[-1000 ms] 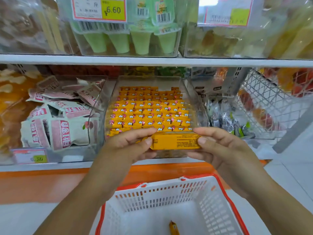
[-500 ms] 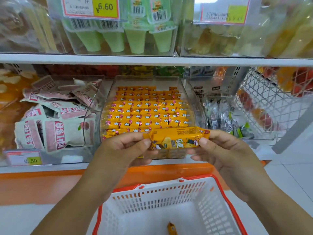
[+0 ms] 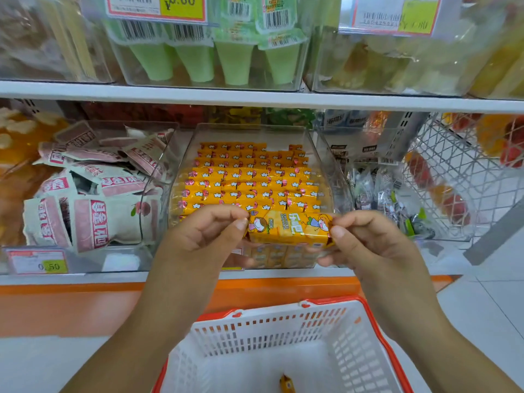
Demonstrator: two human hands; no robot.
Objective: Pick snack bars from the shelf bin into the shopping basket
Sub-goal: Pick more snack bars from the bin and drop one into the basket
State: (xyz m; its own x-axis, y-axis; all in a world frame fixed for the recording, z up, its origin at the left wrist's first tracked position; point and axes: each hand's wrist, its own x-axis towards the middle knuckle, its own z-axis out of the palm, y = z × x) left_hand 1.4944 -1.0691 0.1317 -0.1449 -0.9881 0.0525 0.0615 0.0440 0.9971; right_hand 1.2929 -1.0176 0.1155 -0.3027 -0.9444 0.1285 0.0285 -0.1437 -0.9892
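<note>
Just in front of the clear shelf bin [image 3: 249, 133], the left hand [image 3: 198, 239] and the right hand [image 3: 368, 242] each pinch one end of a yellow snack bar [image 3: 289, 228]. Over the last second they have turned it from its printed back to its cartoon front. It hangs beyond the far rim of the shopping basket [image 3: 269, 336], where another bar [image 3: 287, 384] already lies, so lowering it in looks like the next step.

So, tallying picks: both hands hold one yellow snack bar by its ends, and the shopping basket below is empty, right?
Not quite: the head view shows one yellow bar lying in the shopping basket. The rest holds: the left hand and right hand pinch one snack bar by its ends.
</note>
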